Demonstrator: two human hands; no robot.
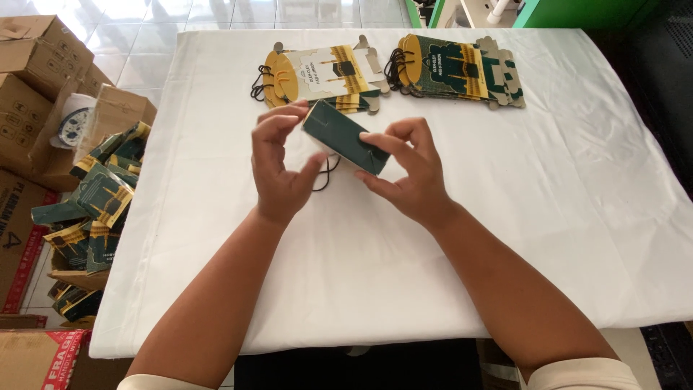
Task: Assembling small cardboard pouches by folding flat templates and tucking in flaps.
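Resting between both hands (346, 170): green box (345, 137).

Two stacks of flat cartons (390, 72) behind the held box (345, 137), on the table (563, 217).

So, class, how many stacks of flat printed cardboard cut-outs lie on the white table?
2: a cream-fronted stack at the far edge's middle, a dark green stack just right of it. Each stack's sheet count stays hidden.

A small dark green paper box (346, 137) is seen just above the centre of the frame, raised off the white surface and tilted down to the right. A thin black cord handle (326, 175) is seen dangling beneath it.
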